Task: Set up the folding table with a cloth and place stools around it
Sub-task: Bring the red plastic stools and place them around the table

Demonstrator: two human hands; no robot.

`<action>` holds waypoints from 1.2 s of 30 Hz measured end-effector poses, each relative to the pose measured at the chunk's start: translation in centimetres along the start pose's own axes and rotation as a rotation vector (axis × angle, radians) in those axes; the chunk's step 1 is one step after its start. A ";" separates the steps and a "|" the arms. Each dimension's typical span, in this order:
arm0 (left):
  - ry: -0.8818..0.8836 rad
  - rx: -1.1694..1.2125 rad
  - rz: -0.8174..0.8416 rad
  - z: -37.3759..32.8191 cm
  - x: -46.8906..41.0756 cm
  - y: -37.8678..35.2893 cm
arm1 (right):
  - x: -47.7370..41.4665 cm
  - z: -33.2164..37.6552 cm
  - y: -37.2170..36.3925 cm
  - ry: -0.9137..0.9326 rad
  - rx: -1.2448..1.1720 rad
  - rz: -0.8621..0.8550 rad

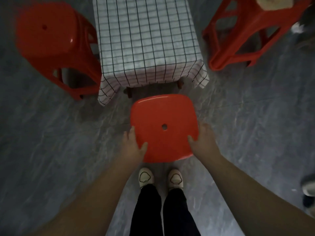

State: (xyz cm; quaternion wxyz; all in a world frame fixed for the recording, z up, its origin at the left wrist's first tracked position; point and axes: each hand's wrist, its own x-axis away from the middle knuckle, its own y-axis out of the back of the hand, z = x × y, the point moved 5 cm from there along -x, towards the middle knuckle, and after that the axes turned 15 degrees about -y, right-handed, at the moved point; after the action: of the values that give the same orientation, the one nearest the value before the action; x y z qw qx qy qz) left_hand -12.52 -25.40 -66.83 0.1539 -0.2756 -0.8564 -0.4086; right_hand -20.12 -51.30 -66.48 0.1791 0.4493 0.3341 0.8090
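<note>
Head view is showing the person standing at the near end of the surface (183, 81), which is already wearing its checked cloth (146, 40), and working on the stool (163, 126) right in front of their feet. The left hand (134, 147) is curling over the seat's near-left corner, thumb lying on top; the right hand (203, 142) is doing the same at the near-right corner, so both are closed on the seat edge rather than spread flat. The stool is sitting upright, seat up and its centre hole showing, just beside the surface's near end, with the far edge of the seat close to the hanging cloth. Its seat is nearly square, so no real long axis, though its sides are lining up with the surface. I would judge this to be the placing step for the third stool: a left stool (51, 45) and a right stool (252, 34) are already flanking the surface. Next, it probably needs only a small nudge inward and then letting go.
</note>
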 end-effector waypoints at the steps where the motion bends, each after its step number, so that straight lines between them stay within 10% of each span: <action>1: 0.008 0.044 -0.011 1.0 -0.6 -1.2 | -1.2 -0.8 -1.0 -0.006 0.004 -0.010; 36: 0.034 0.097 -0.095 7.6 12.2 -12.5 | 7.3 -15.7 -8.4 -0.003 -0.090 0.102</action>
State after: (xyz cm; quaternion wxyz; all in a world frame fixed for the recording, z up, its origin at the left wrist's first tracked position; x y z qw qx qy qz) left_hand -30.02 -21.61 -73.27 0.1620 -0.2200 -0.8846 -0.3780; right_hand -37.33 -46.98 -73.82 0.1581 0.4585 0.2738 0.8305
